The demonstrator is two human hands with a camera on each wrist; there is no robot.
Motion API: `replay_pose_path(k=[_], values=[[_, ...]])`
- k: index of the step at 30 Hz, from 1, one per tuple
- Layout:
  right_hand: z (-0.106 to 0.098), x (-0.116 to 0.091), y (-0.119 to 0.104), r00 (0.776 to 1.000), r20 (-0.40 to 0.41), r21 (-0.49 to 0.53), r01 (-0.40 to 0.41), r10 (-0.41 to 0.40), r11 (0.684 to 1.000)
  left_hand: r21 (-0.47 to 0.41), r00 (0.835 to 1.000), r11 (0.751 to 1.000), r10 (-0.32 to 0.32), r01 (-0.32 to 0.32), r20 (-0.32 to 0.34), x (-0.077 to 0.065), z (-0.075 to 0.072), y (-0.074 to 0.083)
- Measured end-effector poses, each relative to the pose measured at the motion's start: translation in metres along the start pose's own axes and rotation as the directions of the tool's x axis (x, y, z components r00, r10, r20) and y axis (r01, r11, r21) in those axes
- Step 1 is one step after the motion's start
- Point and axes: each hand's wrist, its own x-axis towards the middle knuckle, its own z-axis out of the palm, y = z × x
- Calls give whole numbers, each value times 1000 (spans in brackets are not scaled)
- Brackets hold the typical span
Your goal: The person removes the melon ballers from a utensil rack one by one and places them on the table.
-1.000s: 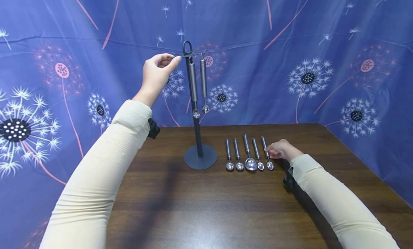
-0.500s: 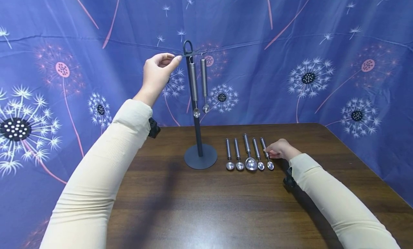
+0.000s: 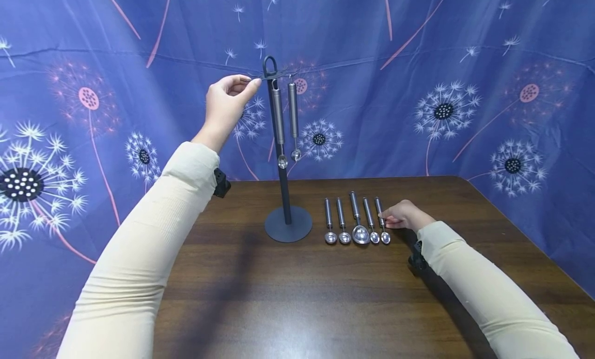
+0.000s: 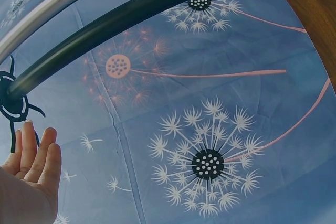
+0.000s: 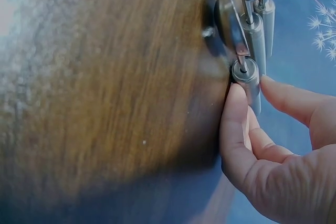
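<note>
The spoon at the right-hand end of the row [image 3: 385,238] lies on the worktop [image 3: 325,297], bowl toward the person. I have its handle pinched in the right grip [image 3: 404,215]; the right wrist view shows thumb on one side, fingers on the other. Just left of that grip lies a narrow spoon [image 3: 369,214], then a large round scoop [image 3: 360,235]. Farther left of it I record two small scoops [image 3: 344,237] side by side, all handles pointing away from the person.

Higher and well to the left of the right grip, the left grip [image 3: 223,111] has thumb and fingers together on a hook arm of the black stand [image 3: 285,193]; its thumb is out of sight in the left wrist view. Just right of the left grip, two metal-handled utensils [image 3: 278,116] hang from the stand, bowls down. Below and to the right of that grip, the stand's round base [image 3: 299,229] rests on the worktop. Behind both grips I note a blue dandelion-print cloth [image 3: 372,116]. A cream sleeve [image 3: 488,286] covers each forearm, a black device [image 3: 221,183] at each wrist.
</note>
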Motion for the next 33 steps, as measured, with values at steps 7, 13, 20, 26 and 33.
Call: replay_pose_path(k=[7,13,20,26,33], values=[[1,-1,1,1000,4,8,23,-23,1000,-4,1000,1000,-10,10,5,0,-1,0],[1,0,1,1000,7,8,30,-30,1000,-3,1000,1000,-11,11,3,-1,-1,1],[-3,-4,0,999,32,51,15,-17,999,-7,1000,1000,-4,4,1,-1,0,0],[-9,-8,-4,999,38,75,6,-9,997,20,1000,1000,-13,13,14,0,-1,2],[-9,-15,-17,999,-1,94,38,-38,995,30,1000,1000,-1,0,28,0,-4,1]])
